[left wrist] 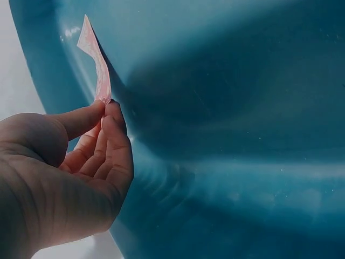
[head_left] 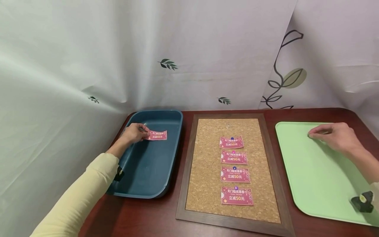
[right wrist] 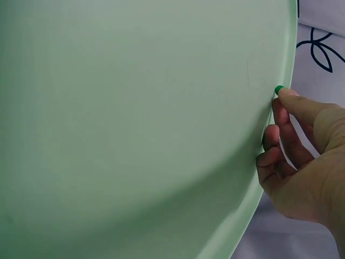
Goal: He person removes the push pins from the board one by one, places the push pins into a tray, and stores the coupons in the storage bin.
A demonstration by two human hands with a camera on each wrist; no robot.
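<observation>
Over the blue bin (head_left: 139,174), my left hand (head_left: 135,132) pinches one end of a pink coupon (head_left: 158,135) between thumb and fingertips. In the left wrist view the coupon (left wrist: 98,65) appears nearly edge-on and bent. My right hand (head_left: 337,136) is above the far part of the light green tray (head_left: 305,177). Its thumb and forefinger pinch a small green push pin (right wrist: 278,89), of which only the end shows. Between bin and tray lies a framed cork board (head_left: 204,171). Several pink coupons (head_left: 235,159) are pinned on it in a column.
The pins in the board's coupons are blue, pink and purple; a small clear object (head_left: 228,125) is near the board's top. Everything lies on a dark red-brown table (head_left: 142,217). A pale patterned curtain (head_left: 195,49) hangs behind and at the sides.
</observation>
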